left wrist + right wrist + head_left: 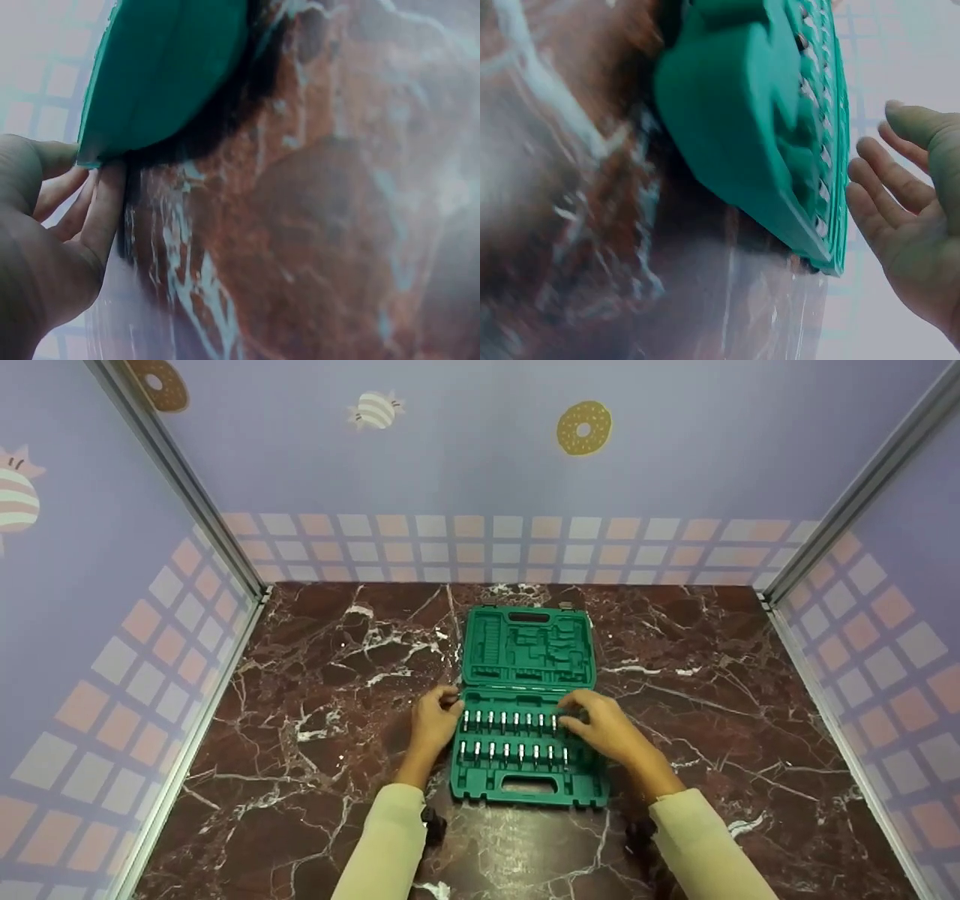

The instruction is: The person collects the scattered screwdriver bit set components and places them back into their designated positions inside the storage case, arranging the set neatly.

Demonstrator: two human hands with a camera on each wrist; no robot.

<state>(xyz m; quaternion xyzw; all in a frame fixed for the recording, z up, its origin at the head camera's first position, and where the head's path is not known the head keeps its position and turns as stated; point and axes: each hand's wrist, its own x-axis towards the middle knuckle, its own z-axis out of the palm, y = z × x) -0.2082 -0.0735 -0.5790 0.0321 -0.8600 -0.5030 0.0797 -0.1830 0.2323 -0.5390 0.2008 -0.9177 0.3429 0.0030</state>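
Observation:
An open green plastic tool case (589,791) lies on the table with its lid laid back. Its base holds two rows of small metal bits or sockets, an upper row (515,723) and a lower row (521,754). At the case's left side, near the hinge, my left hand (435,724) holds the edge between thumb and fingers; the left wrist view shows the thumb (56,157) at that rim. Over the right end of the upper row hovers my right hand (607,727), its fingers (896,184) relaxed and apart, holding nothing.
The case stands on a dark red marbled table (337,697) with pale veins. Patterned purple panels enclose the back (480,465) and both sides. The lid (551,660) has moulded recesses. A carrying handle (529,789) faces the near side.

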